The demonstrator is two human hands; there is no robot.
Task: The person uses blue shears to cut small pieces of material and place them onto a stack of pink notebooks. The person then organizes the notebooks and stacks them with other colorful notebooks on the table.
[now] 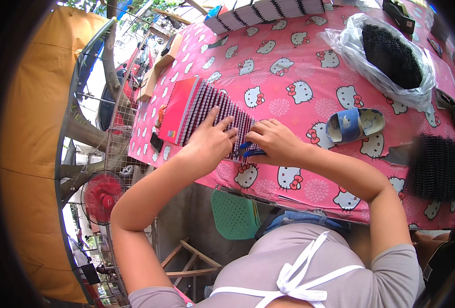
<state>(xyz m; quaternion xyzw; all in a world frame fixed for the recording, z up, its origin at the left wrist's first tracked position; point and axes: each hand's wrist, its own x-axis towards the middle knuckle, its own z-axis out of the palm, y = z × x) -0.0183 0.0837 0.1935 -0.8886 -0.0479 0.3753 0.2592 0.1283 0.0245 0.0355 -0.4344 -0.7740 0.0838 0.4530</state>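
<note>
A stack of spiral notebooks with red covers lies at the table's left side, its coil-bound edges fanned out in stepped rows. My left hand rests on those edges with its fingers spread. At the near right corner of the stack, my right hand is closed around blue-handled pliers. The tool's jaws are mostly hidden against the bindings, so I cannot see whether they grip a coil end.
A blue slipper lies right of my hands. Black binding coils fill a clear plastic bag, and more coils are piled at the right edge. Bound books stand at the back. A red fan is left of the pink table.
</note>
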